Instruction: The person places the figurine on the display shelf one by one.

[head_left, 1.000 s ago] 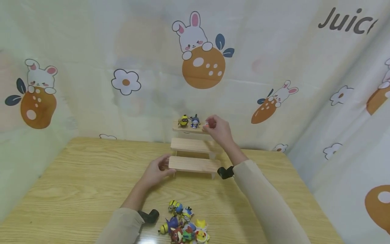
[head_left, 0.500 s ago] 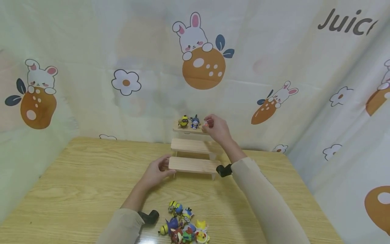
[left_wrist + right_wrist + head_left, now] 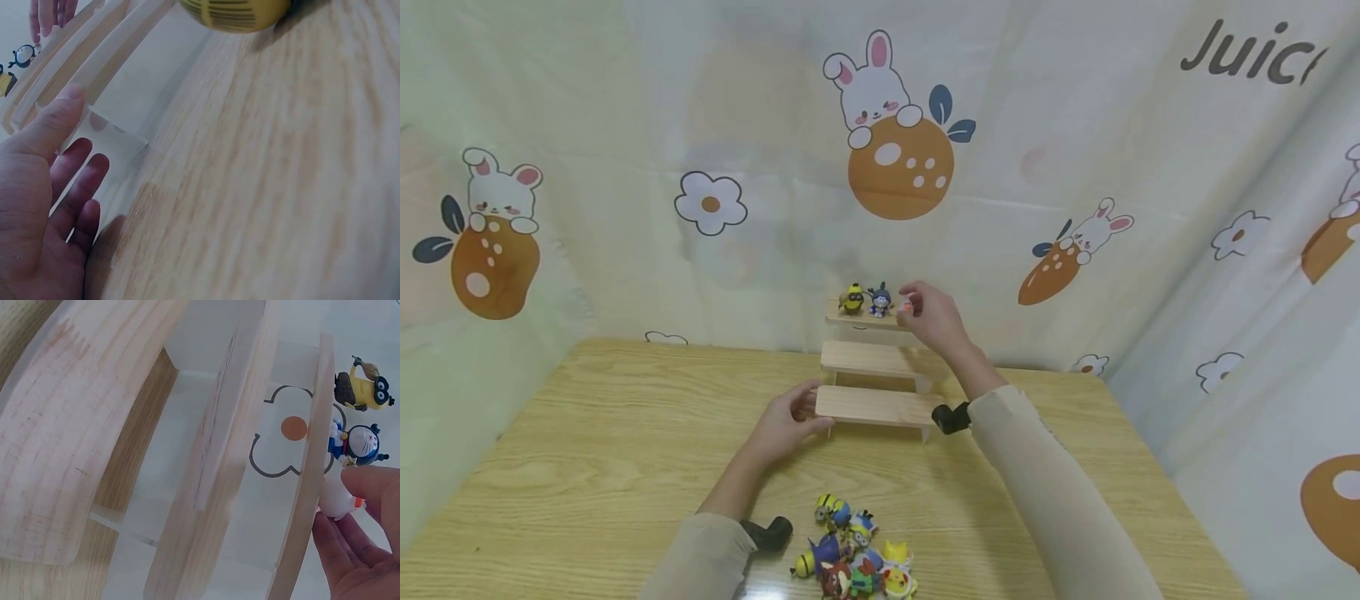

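Note:
A three-step wooden display shelf [image 3: 878, 403] with clear side panels stands at the back of the table. My right hand [image 3: 936, 318] is at the right part of the top step, pinching a small white figurine [image 3: 337, 497] between thumb and fingers; its base is at the board. To its left on that step stand a blue cat-like figurine [image 3: 361, 442] and a yellow minion figurine [image 3: 362, 390]. My left hand [image 3: 781, 423] holds the left end of the bottom step, thumb at the board's edge [image 3: 70, 94] and fingers by the clear panel.
Several colourful figurines [image 3: 857, 554] lie heaped on the wooden table [image 3: 625, 450] near its front. Part of a yellow striped figurine [image 3: 237, 12] shows in the left wrist view. A printed curtain [image 3: 760, 275] hangs right behind the shelf.
The right hand has shifted very slightly at the top step, and more of the white figurine shows between its fingers. My left hand keeps its place on the shelf.

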Motion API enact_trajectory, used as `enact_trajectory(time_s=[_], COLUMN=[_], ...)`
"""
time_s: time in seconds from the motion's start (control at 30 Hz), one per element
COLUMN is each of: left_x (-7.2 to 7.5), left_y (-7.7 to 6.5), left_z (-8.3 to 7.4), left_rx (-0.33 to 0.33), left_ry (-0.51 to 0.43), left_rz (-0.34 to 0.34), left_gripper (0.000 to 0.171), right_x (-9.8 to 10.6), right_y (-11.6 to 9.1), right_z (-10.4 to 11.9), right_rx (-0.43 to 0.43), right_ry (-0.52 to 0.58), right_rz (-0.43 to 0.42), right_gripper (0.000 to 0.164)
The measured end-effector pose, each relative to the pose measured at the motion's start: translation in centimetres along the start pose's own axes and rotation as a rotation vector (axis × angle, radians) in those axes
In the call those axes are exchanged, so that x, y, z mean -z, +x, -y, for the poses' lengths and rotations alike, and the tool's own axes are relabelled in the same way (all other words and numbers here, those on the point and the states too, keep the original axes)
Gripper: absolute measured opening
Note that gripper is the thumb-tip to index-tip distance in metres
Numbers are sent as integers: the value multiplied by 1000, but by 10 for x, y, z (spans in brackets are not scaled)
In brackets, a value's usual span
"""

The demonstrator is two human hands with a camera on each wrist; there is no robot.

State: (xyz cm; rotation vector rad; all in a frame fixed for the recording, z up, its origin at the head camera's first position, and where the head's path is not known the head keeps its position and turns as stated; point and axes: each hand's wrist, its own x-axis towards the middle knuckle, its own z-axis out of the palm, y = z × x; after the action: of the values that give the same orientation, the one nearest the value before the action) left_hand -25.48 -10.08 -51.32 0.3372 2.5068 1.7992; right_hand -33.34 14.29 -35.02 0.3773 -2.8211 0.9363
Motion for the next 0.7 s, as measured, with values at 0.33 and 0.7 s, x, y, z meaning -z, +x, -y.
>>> enact_trajectory(time_s=[0.33,0.7], left_x=[0,4], left_y=[0,-16], left_z=[2,-33], left_rx=[-22,-11], left_ry=[-3,6], left_rz=[7,16], left_gripper=[70,66], right_x=[2,5], right_y=[-1,-3], right_z=[1,-1], right_rx=[18,29], right_ry=[2,-2], right_rz=[-17,2], right_gripper=[34,34])
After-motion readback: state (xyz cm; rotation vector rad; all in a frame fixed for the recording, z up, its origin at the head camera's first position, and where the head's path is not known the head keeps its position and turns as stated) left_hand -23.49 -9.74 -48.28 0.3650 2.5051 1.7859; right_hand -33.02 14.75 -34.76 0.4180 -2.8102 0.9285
